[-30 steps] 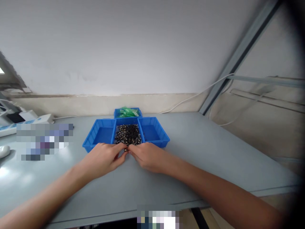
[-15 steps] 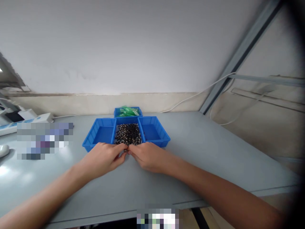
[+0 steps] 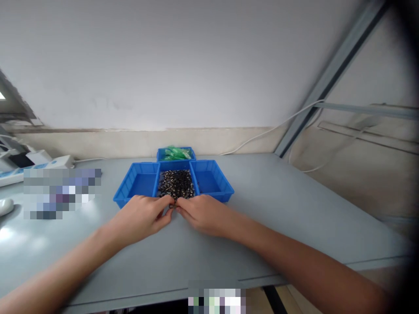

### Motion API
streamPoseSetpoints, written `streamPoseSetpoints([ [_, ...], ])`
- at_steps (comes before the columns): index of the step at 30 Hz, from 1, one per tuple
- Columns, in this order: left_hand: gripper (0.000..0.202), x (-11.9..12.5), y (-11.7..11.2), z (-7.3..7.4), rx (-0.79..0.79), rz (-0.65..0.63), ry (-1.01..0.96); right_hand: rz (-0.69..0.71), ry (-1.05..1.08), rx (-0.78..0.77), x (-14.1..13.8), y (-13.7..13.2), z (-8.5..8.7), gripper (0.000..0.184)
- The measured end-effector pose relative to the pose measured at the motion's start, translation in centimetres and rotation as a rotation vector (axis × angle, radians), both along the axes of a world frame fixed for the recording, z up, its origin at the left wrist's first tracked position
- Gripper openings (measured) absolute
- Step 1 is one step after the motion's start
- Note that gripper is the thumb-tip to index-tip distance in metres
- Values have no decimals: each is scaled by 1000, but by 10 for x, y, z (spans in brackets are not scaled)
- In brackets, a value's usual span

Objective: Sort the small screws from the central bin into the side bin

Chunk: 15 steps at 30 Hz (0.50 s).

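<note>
My left hand [image 3: 142, 216] and my right hand [image 3: 201, 213] meet fingertip to fingertip on the grey table [image 3: 278, 205], just in front of the middle blue tray [image 3: 176, 166]. Together they pinch a small dark metal part [image 3: 173, 206]. That middle tray holds a heap of small dark metal parts [image 3: 176, 184]. On each side stands another blue tray, the left tray [image 3: 137, 183] and the right tray [image 3: 211, 179], both showing bare blue floors. Behind them a fourth blue tray [image 3: 160, 153] holds green pieces [image 3: 176, 152].
White devices [image 3: 36, 163] and a white rounded object [image 3: 5, 206] lie at the table's far left. A white cable [image 3: 262, 133] runs along the wall behind. A grey slanted frame bar [image 3: 327, 80] rises at the right. The table's front edge lies close below my forearms.
</note>
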<state>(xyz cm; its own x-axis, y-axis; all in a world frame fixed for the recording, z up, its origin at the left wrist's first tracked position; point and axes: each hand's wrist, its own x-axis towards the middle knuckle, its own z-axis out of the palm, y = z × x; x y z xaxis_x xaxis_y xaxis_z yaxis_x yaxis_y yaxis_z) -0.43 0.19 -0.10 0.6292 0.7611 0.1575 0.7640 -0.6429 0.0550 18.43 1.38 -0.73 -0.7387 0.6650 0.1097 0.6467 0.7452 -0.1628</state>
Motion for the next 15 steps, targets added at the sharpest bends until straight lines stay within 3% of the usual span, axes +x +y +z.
streamPoseSetpoints([
  [15, 21, 0, 0, 1, -20, 17, 22, -3, 73, -39, -1, 0, 3, 22],
])
